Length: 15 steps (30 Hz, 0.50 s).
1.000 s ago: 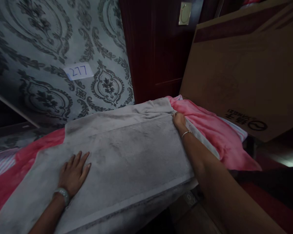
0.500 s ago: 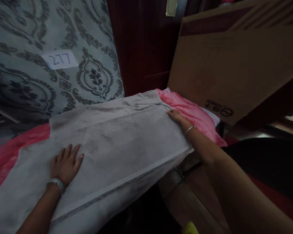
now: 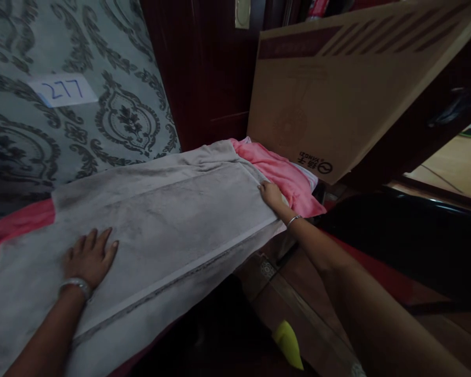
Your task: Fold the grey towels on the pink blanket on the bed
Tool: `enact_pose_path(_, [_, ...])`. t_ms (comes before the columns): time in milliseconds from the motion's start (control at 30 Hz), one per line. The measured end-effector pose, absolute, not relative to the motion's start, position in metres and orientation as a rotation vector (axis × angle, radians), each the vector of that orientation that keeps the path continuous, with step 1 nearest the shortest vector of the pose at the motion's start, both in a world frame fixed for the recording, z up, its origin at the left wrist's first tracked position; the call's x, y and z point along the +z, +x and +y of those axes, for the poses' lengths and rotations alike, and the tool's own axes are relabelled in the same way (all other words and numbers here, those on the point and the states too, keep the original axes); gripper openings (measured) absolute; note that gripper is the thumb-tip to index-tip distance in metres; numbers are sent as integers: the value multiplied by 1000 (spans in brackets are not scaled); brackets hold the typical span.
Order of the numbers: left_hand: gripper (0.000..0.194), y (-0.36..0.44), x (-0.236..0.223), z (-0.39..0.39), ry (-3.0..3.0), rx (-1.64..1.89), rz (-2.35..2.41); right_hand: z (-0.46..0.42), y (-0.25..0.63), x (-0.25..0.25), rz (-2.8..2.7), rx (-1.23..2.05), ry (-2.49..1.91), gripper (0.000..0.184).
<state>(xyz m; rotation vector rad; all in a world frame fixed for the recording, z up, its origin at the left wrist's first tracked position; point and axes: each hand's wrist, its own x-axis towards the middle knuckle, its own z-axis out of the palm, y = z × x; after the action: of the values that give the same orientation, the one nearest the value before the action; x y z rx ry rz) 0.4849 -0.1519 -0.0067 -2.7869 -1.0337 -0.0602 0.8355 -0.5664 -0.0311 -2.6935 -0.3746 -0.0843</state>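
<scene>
A grey, soft-looking cloth (image 3: 172, 214) lies spread out in front of me, with its upper layer folded flat into a long panel. My left hand (image 3: 89, 256) rests palm down on its left part, fingers spread. At the panel's right end, my right hand (image 3: 271, 196) has its fingers closed on the cloth's edge; the fingertips are partly hidden. Pink fabric (image 3: 275, 167) shows beneath the grey cloth at the right, and more of it at the far left. Each wrist wears a bangle.
Behind the cloth is a patterned wall (image 3: 129, 104) bearing a paper marked 277 (image 3: 65, 90). A large cardboard box (image 3: 317, 104) leans near a dark red door (image 3: 196, 73). To the right is a black surface (image 3: 408, 241); something yellow (image 3: 288, 343) shows low down.
The view has swung to the right. My right hand has slid a little nearer to me along the cloth's right edge. My left hand stays flat in the same place on the cloth.
</scene>
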Motion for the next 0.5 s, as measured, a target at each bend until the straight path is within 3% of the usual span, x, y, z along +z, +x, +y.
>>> enact_pose_path(333, [66,481,-6,-156,-2826,-151,-998,-562,819,-22,-337,-110,-2789,41])
enact_pose_path(500, [67,480,-6,-154,-2841,-123,-1025,-540,782,-17,-694,-313,-2802,60])
